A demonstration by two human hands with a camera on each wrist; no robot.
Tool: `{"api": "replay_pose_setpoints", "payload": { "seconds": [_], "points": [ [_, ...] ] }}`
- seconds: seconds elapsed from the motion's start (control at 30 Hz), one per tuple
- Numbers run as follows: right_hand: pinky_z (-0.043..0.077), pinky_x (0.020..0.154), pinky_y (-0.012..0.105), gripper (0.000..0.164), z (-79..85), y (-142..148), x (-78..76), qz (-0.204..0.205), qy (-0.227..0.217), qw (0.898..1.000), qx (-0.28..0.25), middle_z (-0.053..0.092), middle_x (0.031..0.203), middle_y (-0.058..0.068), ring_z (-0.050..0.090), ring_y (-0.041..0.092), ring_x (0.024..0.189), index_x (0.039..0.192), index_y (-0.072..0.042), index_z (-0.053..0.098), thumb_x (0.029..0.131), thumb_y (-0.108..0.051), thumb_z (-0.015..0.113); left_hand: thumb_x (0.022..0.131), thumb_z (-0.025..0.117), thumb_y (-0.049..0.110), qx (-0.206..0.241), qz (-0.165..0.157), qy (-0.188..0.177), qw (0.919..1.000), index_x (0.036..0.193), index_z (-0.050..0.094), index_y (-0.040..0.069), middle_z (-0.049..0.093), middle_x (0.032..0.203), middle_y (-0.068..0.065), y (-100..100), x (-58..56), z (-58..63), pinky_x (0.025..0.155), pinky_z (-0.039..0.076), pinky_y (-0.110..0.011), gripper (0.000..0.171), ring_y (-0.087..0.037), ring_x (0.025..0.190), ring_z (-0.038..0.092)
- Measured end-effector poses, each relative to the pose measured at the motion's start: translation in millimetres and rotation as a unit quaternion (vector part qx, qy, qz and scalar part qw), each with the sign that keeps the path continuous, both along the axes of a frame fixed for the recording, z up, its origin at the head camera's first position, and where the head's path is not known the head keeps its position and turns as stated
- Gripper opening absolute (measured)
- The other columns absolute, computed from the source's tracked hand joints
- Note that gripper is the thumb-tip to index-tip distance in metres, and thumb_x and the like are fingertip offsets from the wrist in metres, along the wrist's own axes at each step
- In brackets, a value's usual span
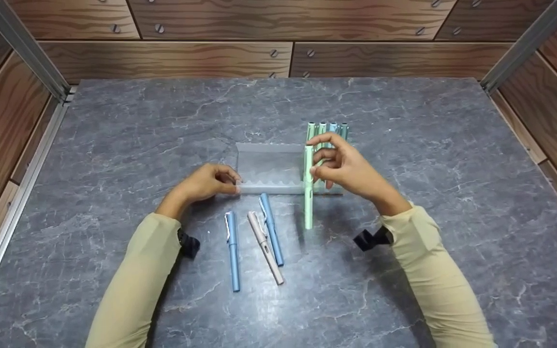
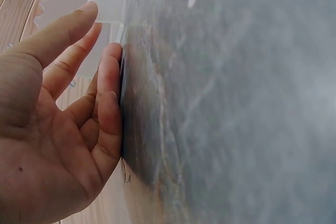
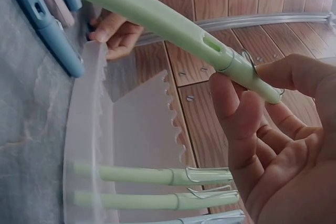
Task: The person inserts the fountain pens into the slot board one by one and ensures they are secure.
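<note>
My right hand pinches a light green capped pen near its clip end, holding it above the front wall of a clear plastic pen tray. Notched edges run along that tray. Several pens lie across its right part, among them a light green pen and a pale blue one; the right hand partly hides them in the head view. At the tray's left end, my left hand holds the front corner between thumb and fingers. Its lower fingers rest against the tabletop.
In front of the tray, a blue pen, a pinkish-grey pen and a second blue pen lie on the grey marbled table. Wood-patterned panels and metal rails border the table.
</note>
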State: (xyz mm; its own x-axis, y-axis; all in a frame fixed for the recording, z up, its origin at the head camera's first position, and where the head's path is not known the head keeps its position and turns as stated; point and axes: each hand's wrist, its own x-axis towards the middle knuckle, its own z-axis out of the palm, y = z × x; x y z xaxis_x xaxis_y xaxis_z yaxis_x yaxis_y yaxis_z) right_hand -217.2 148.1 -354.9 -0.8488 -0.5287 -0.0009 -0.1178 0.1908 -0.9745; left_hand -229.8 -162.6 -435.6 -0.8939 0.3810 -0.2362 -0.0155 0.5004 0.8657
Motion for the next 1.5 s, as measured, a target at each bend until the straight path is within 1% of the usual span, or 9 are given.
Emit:
{"api": "replay_pose_setpoints", "payload": {
  "seconds": [0.17, 0.3, 0.4, 0.57, 0.77, 0.97, 1.1, 1.3, 1.5],
  "points": [
    [0.047, 0.05, 0.021, 0.047, 0.7, -0.5, -5.8, -0.013, 0.01, 1.0, -0.007, 0.06, 0.087, 0.004, 0.064, 0.013, 0.064, 0.128, -0.007, 0.044, 0.085, 0.006, 0.058, 0.082, 0.072, 0.007, -0.001, 0.004, -0.004, 1.0, 0.104, 0.068, -0.001, 0.061, 0.08, 0.006, -0.5, 1.3, 0.0, 0.062, 0.04, -0.02, 0.024, -0.008, 0.07, 0.05],
    [0.046, 0.048, 0.021, 0.047, 1.2, -1.4, -10.9, -0.033, 0.016, 0.999, -0.024, 0.061, 0.088, 0.003, 0.064, 0.013, 0.063, 0.127, -0.005, 0.044, 0.084, 0.008, 0.058, 0.082, 0.072, 0.008, 0.002, 0.003, -0.001, 1.0, 0.104, 0.067, -0.001, 0.061, 0.08, 0.006, 0.0, 0.9, -0.1, 0.062, 0.04, -0.019, 0.024, -0.008, 0.07, 0.05],
    [0.046, 0.048, 0.022, 0.047, 2.8, -0.9, -14.6, -0.048, 0.024, 0.998, -0.032, 0.062, 0.089, 0.004, 0.066, 0.014, 0.064, 0.127, -0.006, 0.044, 0.084, 0.008, 0.057, 0.083, 0.072, 0.008, 0.001, 0.002, 0.001, 1.0, 0.104, 0.067, -0.001, 0.061, 0.08, 0.005, 0.4, 0.7, 0.2, 0.062, 0.04, -0.019, 0.023, -0.008, 0.07, 0.05],
    [0.047, 0.051, 0.023, 0.047, 5.5, 0.7, -20.3, -0.066, 0.035, 0.997, -0.029, 0.057, 0.096, 0.004, 0.067, 0.014, 0.067, 0.127, -0.006, 0.044, 0.085, 0.007, 0.058, 0.083, 0.072, 0.008, -0.005, 0.003, -0.001, 1.0, 0.105, 0.068, -0.001, 0.062, 0.082, 0.004, 0.5, 0.9, 1.3, 0.063, 0.041, -0.02, 0.024, -0.008, 0.071, 0.05],
    [0.049, 0.053, 0.022, 0.048, 6.6, 1.0, -26.3, -0.084, 0.042, 0.995, -0.016, 0.053, 0.101, 0.005, 0.066, 0.014, 0.067, 0.129, -0.005, 0.043, 0.084, 0.007, 0.059, 0.084, 0.072, 0.01, -0.016, -0.001, 0.0, 0.9999, 0.106, 0.068, 0.001, 0.063, 0.083, 0.002, -0.4, 0.7, 1.1, 0.064, 0.041, -0.021, 0.024, -0.009, 0.072, 0.049],
    [0.051, 0.055, 0.024, 0.048, 5.7, -1.7, -30.6, -0.085, 0.056, 0.995, 0.006, 0.051, 0.103, 0.004, 0.068, 0.012, 0.07, 0.129, -0.004, 0.042, 0.086, 0.006, 0.06, 0.084, 0.072, 0.009, -0.013, -0.001, -0.001, 0.9999, 0.106, 0.068, 0.0, 0.063, 0.083, 0.002, -0.3, -0.3, 0.9, 0.064, 0.041, -0.02, 0.025, -0.008, 0.072, 0.05],
    [0.05, 0.055, 0.022, 0.046, 4.3, -4.7, -32.7, -0.086, 0.068, 0.994, 0.017, 0.05, 0.105, 0.003, 0.068, 0.013, 0.071, 0.13, -0.003, 0.042, 0.087, 0.005, 0.059, 0.084, 0.072, 0.009, -0.007, -0.004, 0.002, 1.0, 0.106, 0.067, -0.002, 0.064, 0.085, 0.0, 0.0, -0.3, 1.4, 0.064, 0.041, -0.02, 0.025, -0.007, 0.072, 0.05],
    [0.048, 0.055, 0.021, 0.045, 0.8, -8.9, -35.5, -0.1, 0.079, 0.991, 0.032, 0.052, 0.104, 0.003, 0.065, 0.011, 0.073, 0.128, -0.002, 0.044, 0.086, 0.006, 0.059, 0.084, 0.071, 0.009, -0.008, -0.001, -0.001, 1.0, 0.106, 0.067, -0.001, 0.063, 0.084, 0.001, 0.0, -0.4, 1.2, 0.063, 0.041, -0.02, 0.025, -0.008, 0.071, 0.05],
    [0.048, 0.054, 0.021, 0.041, -2.2, -9.2, -37.9, -0.107, 0.093, 0.989, 0.042, 0.055, 0.104, 0.004, 0.066, 0.011, 0.071, 0.126, 0.0, 0.045, 0.088, 0.006, 0.057, 0.084, 0.072, 0.01, -0.009, 0.0, -0.004, 1.0, 0.106, 0.068, 0.0, 0.062, 0.083, 0.003, 0.2, -0.2, 0.7, 0.062, 0.041, -0.021, 0.025, -0.008, 0.071, 0.049]
  ]
}}
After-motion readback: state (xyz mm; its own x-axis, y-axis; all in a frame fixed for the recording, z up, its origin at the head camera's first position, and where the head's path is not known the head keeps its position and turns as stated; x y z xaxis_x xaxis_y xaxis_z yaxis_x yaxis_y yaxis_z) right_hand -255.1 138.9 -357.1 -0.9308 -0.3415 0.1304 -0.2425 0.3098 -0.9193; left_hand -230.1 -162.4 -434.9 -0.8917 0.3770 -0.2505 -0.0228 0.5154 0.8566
